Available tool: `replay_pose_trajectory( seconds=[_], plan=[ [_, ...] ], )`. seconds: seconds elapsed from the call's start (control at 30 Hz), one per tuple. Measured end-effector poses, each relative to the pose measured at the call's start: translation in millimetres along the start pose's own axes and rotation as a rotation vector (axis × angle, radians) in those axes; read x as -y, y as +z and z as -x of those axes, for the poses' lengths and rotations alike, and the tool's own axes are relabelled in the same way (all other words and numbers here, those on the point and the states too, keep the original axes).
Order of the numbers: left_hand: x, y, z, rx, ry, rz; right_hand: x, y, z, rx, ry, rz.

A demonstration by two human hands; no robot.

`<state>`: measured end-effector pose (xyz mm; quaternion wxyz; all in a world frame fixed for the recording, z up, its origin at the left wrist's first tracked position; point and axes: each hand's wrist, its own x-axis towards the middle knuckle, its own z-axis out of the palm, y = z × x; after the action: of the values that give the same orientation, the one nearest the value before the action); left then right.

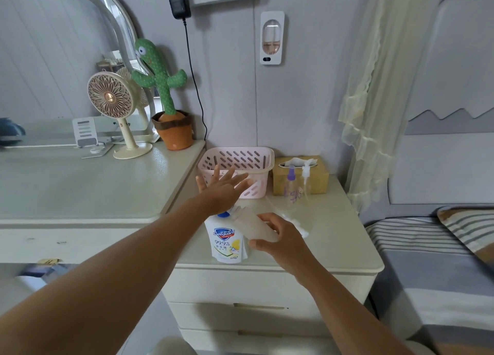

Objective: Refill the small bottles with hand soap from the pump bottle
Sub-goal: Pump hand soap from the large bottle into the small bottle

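The white Safeguard pump bottle (226, 243) stands near the front of the nightstand top (334, 237). My left hand (222, 187) lies flat on its pump head, fingers spread and straight. My right hand (283, 238) grips a small translucent bottle (256, 225), tilted with its open end close to the pump's nozzle. A thin white part, perhaps that bottle's pump with tube (288, 217), lies on the top behind my right hand. Two more small bottles stand further back: one with a purple sprayer (291, 186) and a clear one with a white pump (307, 179).
A pink slotted basket (238, 158) sits behind my left hand. A tissue box (300, 177) stands to its right, against the wall. The dresser on the left carries a desk fan (112, 101) and a plush cactus (163, 87). A bed (441, 261) lies to the right.
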<state>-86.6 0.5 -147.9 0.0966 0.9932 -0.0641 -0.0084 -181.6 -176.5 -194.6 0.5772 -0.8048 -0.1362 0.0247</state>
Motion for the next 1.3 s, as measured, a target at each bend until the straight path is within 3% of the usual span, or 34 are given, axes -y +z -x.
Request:
replay_pose_trajectory(
  seconds=[1.3],
  plan=[
    [-2.6,-12.0,0.7,0.002,0.022,-0.047,1.5,-1.4,-0.7,0.006,0.022,-0.019]
  ],
)
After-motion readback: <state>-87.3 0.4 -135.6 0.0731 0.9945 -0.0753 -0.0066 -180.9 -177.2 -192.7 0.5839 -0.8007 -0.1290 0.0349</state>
